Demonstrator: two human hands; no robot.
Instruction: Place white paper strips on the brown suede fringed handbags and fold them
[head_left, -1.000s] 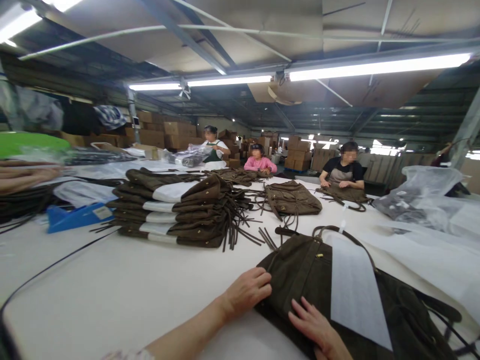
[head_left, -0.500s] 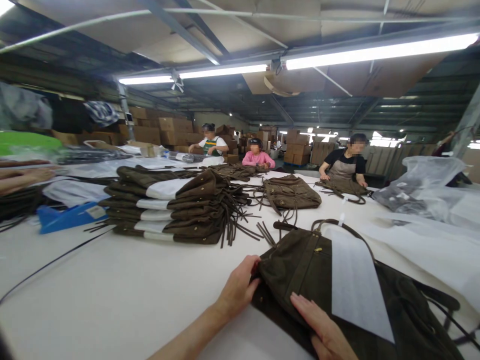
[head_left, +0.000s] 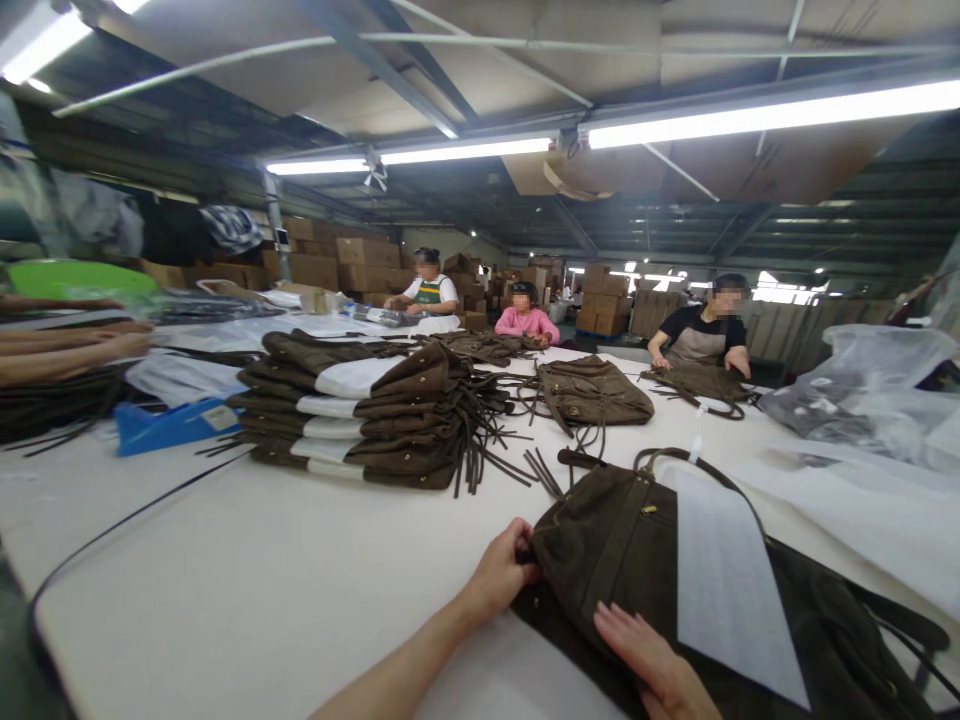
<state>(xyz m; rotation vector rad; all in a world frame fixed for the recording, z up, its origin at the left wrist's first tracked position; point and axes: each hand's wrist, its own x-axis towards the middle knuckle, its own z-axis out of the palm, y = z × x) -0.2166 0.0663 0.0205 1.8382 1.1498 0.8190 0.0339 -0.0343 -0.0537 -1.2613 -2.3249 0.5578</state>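
A dark olive suede bag [head_left: 615, 540] lies on the white table [head_left: 247, 560] in front of me, with a white paper sheet [head_left: 720, 580] laid across it. My left hand [head_left: 501, 572] grips the bag's left edge, fingers curled under the flap. My right hand [head_left: 645, 668] rests flat on the bag's near side, fingers stretched out. The bag's loop handle [head_left: 660, 456] points away from me.
A stack of folded olive bags with white paper [head_left: 360, 420] sits mid-table, another bag [head_left: 592, 392] behind. Three people work at the far side. A blue item [head_left: 169, 425] and someone's forearms [head_left: 67, 350] are at left; clear plastic bags [head_left: 862, 395] lie right.
My left hand went from lying on top of the bag to gripping its left edge. My right hand stayed flat on the bag. The view shifted slightly.
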